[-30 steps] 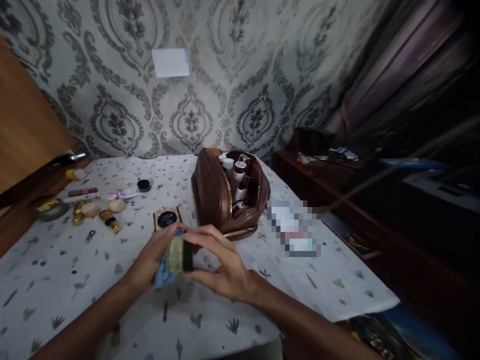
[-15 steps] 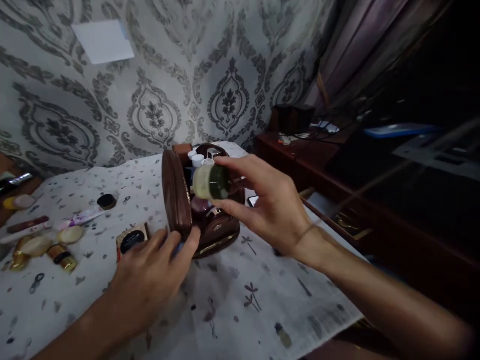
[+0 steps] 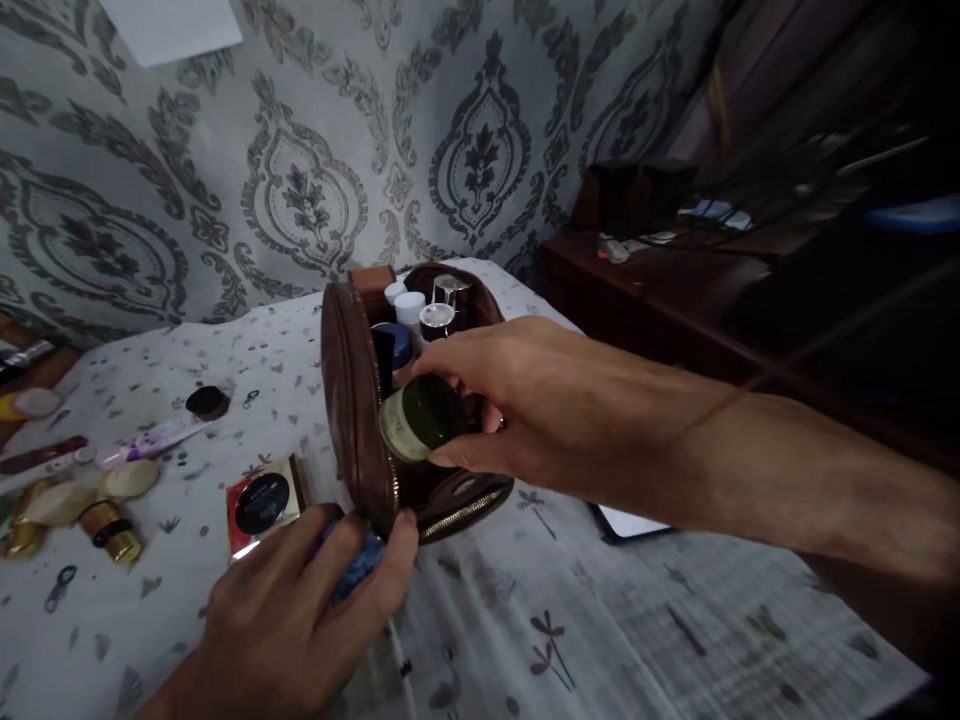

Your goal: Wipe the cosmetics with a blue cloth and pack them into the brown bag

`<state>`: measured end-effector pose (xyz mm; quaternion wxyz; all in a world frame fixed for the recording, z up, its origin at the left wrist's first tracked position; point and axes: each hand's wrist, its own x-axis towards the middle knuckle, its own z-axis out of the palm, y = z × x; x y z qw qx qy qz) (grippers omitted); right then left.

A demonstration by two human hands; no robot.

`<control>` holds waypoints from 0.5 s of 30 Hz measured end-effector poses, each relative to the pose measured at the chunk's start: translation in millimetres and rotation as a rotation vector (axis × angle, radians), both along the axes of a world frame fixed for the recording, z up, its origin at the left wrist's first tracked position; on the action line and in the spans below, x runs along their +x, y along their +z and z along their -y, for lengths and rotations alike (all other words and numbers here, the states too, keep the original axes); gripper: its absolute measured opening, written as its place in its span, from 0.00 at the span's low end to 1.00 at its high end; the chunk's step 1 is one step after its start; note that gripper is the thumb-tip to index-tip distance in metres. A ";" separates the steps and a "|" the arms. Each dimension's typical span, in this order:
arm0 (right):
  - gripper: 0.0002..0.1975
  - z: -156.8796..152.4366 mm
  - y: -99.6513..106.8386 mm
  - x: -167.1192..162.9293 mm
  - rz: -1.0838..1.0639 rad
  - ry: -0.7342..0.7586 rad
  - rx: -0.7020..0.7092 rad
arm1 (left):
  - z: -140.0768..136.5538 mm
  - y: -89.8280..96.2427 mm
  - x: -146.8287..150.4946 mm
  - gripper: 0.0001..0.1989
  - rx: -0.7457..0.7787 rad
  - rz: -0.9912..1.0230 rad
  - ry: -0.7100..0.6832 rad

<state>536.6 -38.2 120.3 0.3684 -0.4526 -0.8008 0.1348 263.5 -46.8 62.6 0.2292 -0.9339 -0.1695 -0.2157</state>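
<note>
My right hand (image 3: 510,400) grips a small round jar (image 3: 424,415) with a dark green lid and pale body, tilted sideways in the mouth of an open brown toiletry bag (image 3: 349,390). Inside, white-capped bottles (image 3: 409,306), a silver-topped bottle (image 3: 437,318) and a dark blue lid (image 3: 401,345) show at the back. My left hand (image 3: 307,600) is at the bag's near left corner, its fingers closed around a blue mottled thing (image 3: 356,565), mostly hidden beneath them. Beside that hand lies a square compact box (image 3: 262,500) with a black disc.
Gold tubes (image 3: 111,530), pale rounded pieces (image 3: 129,478), a purple-patterned tube (image 3: 154,440) and a black round lid (image 3: 208,402) lie leftward on the patterned cloth (image 3: 285,340). A phone (image 3: 630,523) lies under my right forearm. A dark red cabinet (image 3: 622,285) stands rightward.
My right hand has lowered the jar into the bag's opening, tilting its lid upward. The view has shifted closer, and more of the phone shows. My left hand stays at the bag's corner.
</note>
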 end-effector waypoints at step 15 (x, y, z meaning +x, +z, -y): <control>0.05 -23.0 9.1 -47.0 0.472 0.225 -0.257 | 1.4 -1.2 3.6 0.19 -0.019 0.065 -0.005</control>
